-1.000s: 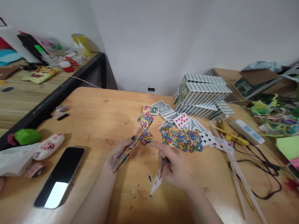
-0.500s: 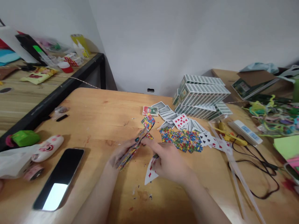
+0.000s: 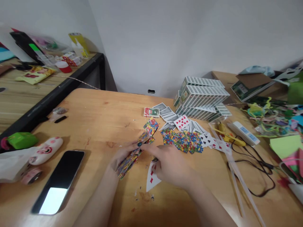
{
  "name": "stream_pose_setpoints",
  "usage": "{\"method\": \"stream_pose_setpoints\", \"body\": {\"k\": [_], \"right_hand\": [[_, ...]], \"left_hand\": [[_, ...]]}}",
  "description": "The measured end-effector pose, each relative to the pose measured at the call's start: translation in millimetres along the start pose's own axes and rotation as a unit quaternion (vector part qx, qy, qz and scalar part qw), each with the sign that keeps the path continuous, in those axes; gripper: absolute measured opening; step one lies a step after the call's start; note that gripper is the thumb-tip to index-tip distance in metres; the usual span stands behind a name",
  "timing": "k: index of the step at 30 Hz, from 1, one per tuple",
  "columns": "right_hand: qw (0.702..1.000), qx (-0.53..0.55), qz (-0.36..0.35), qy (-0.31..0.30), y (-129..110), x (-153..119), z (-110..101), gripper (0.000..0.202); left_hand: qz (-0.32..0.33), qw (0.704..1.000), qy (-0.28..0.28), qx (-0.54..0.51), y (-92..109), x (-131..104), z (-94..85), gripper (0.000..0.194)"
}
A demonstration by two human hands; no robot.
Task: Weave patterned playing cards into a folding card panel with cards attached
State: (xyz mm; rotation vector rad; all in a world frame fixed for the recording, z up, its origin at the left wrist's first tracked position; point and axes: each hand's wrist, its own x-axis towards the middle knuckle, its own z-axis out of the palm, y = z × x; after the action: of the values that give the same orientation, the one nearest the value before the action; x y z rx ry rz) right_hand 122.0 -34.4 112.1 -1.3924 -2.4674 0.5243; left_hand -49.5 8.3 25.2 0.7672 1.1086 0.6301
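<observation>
My left hand (image 3: 125,152) is closed around a long bundle of playing cards (image 3: 127,165) with bright multicoloured backs, which slants up and away from me. At its far end some cards (image 3: 151,125) stick out at an angle. My right hand (image 3: 172,162) reaches across from the right, its index finger touching the bundle near my left thumb. The other fingers curl in on a playing card (image 3: 152,180) with red diamonds, its lower part showing below them. Just beyond, multicoloured-backed cards (image 3: 182,141) lie spread on the wooden table (image 3: 111,110).
Grey-backed cards (image 3: 167,114), a ten of hearts (image 3: 181,122) and a card pack (image 3: 151,112) lie farther back. Striped boxes (image 3: 203,96) are stacked behind. A phone (image 3: 59,183) lies at left; a power strip (image 3: 243,133), yellow glue gun (image 3: 228,135) and clear strips (image 3: 236,170) at right.
The bundle's near end has dipped slightly towards me and its cards look a little more spread. Both hands have hardly moved. The view has turned slightly to the right.
</observation>
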Motion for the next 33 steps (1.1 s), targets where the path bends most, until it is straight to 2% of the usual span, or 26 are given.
{"method": "stream_pose_setpoints", "body": {"k": [3, 6, 10, 13, 16, 19, 22, 27, 30, 33], "right_hand": [[0.998, -0.055, -0.037, -0.019, 0.8, -1.7, 0.4, 0.061], [0.991, -0.098, -0.084, -0.045, 1.0, -4.8, 2.0, 0.063], [0.984, -0.116, -0.120, -0.065, 0.0, -8.0, 1.1, 0.050], [0.984, -0.102, -0.126, -0.078, 1.9, -9.5, 0.1, 0.044], [0.990, -0.051, -0.100, -0.082, 7.2, -11.9, 2.9, 0.051], [0.993, 0.035, -0.071, -0.083, 11.7, -15.3, 8.1, 0.060], [0.994, 0.064, -0.046, -0.082, 12.8, -19.0, 10.7, 0.063], [0.996, 0.019, -0.011, -0.091, 14.4, -26.2, 11.4, 0.063], [0.994, -0.050, -0.025, -0.090, 17.6, -30.4, 13.9, 0.065], [0.985, -0.132, -0.068, -0.093, 20.3, -33.8, 14.0, 0.065]], "left_hand": [[-0.018, 0.998, -0.046, -0.024, 0.3, -1.3, -1.0, 0.018], [-0.012, 0.996, -0.068, -0.050, 0.2, -1.3, -1.3, 0.015], [-0.010, 0.991, -0.106, -0.075, -4.8, 0.6, -2.1, 0.026], [-0.029, 0.989, -0.123, -0.080, -10.1, 3.0, -4.3, 0.037], [-0.048, 0.988, -0.126, -0.074, -12.2, 4.8, -5.7, 0.042], [-0.047, 0.985, -0.150, -0.074, -9.9, 5.1, -4.5, 0.038], [-0.039, 0.986, -0.139, -0.081, -7.0, 4.4, -2.3, 0.036], [-0.061, 0.992, -0.082, -0.074, -8.3, 4.7, -3.3, 0.035], [-0.063, 0.994, -0.063, -0.056, -8.6, 4.5, -4.1, 0.033], [-0.051, 0.996, -0.060, -0.048, -6.2, 2.1, -2.3, 0.037]]}}
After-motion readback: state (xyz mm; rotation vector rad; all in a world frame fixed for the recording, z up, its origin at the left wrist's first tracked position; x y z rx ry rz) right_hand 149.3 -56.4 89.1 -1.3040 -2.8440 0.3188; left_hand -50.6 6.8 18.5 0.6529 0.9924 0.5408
